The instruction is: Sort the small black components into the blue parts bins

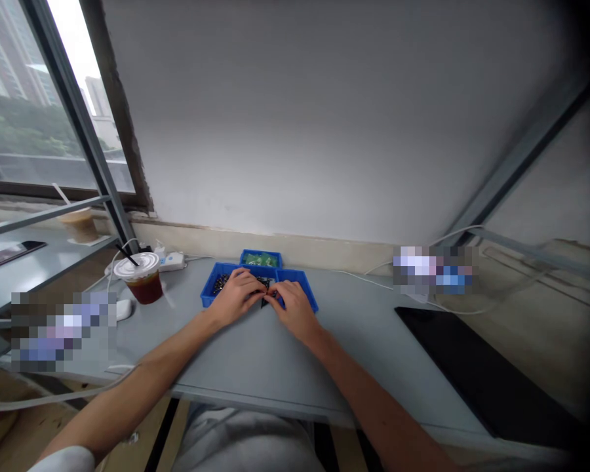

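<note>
My left hand point(236, 295) and my right hand point(294, 309) meet over the front of the blue bins, thumbs and fingers pinched together. Between the fingertips shows a small black part point(263, 302), too small to make out its kind. Beneath and beside my left hand is a blue bin point(207, 292) with many small dark and shiny metal pieces point(221, 282). A second blue bin point(305, 287) lies behind my right hand, which hides most of its inside. At the back, a smaller blue bin point(260, 252) holds green packets or pieces point(259, 260).
A lidded cup of dark red drink point(145, 283) with a straw stands at left, near a white power strip point(172, 261) and cables. A black flat panel point(472, 367) lies at right on the grey table point(255, 367). The wall point(324, 164) rises behind the bins.
</note>
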Available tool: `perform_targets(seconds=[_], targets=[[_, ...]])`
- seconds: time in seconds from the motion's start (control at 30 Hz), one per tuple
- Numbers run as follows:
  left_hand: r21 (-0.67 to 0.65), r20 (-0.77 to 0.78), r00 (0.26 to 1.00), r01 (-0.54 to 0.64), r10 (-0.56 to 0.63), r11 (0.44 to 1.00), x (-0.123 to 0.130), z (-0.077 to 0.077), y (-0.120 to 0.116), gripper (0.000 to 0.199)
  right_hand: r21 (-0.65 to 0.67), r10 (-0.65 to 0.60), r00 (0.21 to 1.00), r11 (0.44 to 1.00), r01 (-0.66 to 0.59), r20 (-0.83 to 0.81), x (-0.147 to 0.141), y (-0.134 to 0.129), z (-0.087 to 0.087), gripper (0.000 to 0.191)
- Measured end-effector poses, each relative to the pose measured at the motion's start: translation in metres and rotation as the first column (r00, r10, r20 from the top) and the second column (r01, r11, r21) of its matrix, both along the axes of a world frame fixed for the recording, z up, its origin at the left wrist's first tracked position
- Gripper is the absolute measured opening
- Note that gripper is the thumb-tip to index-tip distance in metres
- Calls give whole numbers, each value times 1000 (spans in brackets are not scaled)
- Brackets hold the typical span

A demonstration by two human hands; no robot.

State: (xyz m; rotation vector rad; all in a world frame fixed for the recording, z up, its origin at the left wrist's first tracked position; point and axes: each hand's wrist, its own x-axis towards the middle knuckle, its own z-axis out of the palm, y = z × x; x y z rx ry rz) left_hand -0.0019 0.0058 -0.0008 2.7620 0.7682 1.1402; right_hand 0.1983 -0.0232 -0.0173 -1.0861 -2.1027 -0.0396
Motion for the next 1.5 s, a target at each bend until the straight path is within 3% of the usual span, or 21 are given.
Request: perform_targets(seconds=[0.47,0.87,1.27,1.5], targets=[[-99,81,996,53,-45,994,-2,0,4,16,32,91,995,995,-93,39,5,0,3,22],[-63,88,992,96,-90,993,-4,-1,5,21,107,131,989,985,-139,73,8,1,2,18],[-66,51,999,11,-7,998,-2,-4,4,25,-26,124,991,992,-125,-43,3,-1,1,16],[-76,34,997,76,-73,994,-3,-6,6,19,-70,94,991,992,-101,-96,3,2,-2,10]])
